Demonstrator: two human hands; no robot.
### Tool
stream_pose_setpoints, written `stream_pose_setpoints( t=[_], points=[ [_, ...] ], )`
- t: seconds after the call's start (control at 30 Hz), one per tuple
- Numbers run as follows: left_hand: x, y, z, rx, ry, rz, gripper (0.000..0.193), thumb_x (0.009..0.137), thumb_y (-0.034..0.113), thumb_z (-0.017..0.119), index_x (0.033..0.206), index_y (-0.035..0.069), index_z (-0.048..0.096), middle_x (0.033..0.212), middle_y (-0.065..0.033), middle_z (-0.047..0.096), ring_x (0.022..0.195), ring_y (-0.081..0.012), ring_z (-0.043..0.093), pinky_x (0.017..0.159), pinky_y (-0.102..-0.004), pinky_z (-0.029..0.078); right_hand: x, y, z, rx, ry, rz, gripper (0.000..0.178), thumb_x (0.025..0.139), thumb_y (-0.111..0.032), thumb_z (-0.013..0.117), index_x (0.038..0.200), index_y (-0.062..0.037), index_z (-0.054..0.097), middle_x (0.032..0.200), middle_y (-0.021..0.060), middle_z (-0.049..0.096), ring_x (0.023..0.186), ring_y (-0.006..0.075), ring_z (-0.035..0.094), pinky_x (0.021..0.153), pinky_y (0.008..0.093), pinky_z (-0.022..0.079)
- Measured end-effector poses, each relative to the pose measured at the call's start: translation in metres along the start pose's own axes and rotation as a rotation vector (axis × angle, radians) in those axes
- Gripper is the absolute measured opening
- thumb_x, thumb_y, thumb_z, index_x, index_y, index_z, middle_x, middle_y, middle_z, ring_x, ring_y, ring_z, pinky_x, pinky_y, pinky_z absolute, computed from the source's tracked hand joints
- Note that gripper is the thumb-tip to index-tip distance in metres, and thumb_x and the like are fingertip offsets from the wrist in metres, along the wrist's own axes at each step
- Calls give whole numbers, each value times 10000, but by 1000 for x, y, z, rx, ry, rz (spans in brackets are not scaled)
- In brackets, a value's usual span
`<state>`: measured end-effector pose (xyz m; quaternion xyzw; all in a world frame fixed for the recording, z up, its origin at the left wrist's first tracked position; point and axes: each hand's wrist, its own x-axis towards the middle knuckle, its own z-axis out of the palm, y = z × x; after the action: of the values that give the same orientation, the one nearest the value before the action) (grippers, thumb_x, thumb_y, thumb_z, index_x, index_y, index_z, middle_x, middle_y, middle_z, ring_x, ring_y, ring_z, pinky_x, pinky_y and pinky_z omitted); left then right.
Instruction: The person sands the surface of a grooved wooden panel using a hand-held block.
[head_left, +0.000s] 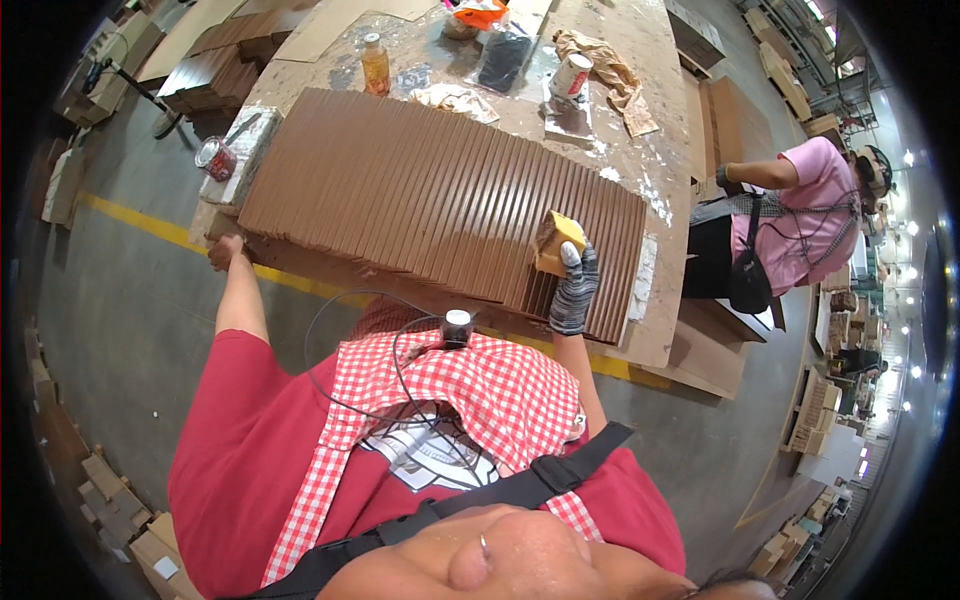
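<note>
A row of brown-coated wooden slats lies packed side by side across the workbench. My right hand, in a grey striped glove, grips a yellow sponge block with a brown-stained face, over the slats near their right end. At the near left corner of the bench, beside the end of the slats, is my bare left hand. Its fingers look curled at the edge there, and what they hold is hidden.
A can stands on a pale block at the left. Behind the slats are an amber bottle, a white-and-red can, crumpled rags and a dark tray. A co-worker in pink stands right of the bench.
</note>
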<state>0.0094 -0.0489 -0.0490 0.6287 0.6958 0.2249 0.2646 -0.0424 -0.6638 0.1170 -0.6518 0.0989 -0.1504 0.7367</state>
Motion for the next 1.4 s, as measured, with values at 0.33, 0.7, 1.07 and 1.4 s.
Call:
stream_pose_setpoints(
  t=[0.33, 0.7, 1.07, 1.4],
  points=[
    [-9, 5, -37, -75, 2, -54, 721, 934, 508, 255, 1131, -156, 453, 1189, -335, 469, 1145, -427, 424, 954, -500, 365, 4, 5, -1, 2, -57, 25, 468, 835, -301, 666, 1216, -55, 549, 1062, 57, 590, 963, 158, 557, 839, 290, 469],
    [13, -9, -28, -17, -15, -22, 670, 899, 473, 350, 1155, -143, 422, 1197, -313, 464, 1105, -433, 457, 964, -492, 365, 2, 4, 0, 30, -53, 4, 460, 843, -278, 662, 1221, -43, 547, 1074, 60, 593, 955, 156, 562, 839, 295, 469],
    [-12, 8, -51, -34, -26, -16, 685, 928, 478, 281, 1142, -151, 449, 1182, -321, 477, 1117, -441, 450, 960, -496, 364, 1, 0, -1, 31, -58, 18, 451, 851, -273, 651, 1230, -54, 544, 1090, 63, 593, 962, 163, 566, 837, 300, 470],
    [-1, 0, -38, -53, -44, -43, 716, 930, 503, 260, 1148, -156, 437, 1185, -341, 460, 1137, -444, 425, 960, -510, 364, 1, -2, -1, 6, -59, 25, 459, 838, -277, 665, 1222, -51, 553, 1084, 67, 598, 959, 167, 569, 836, 302, 476]
  ],
)
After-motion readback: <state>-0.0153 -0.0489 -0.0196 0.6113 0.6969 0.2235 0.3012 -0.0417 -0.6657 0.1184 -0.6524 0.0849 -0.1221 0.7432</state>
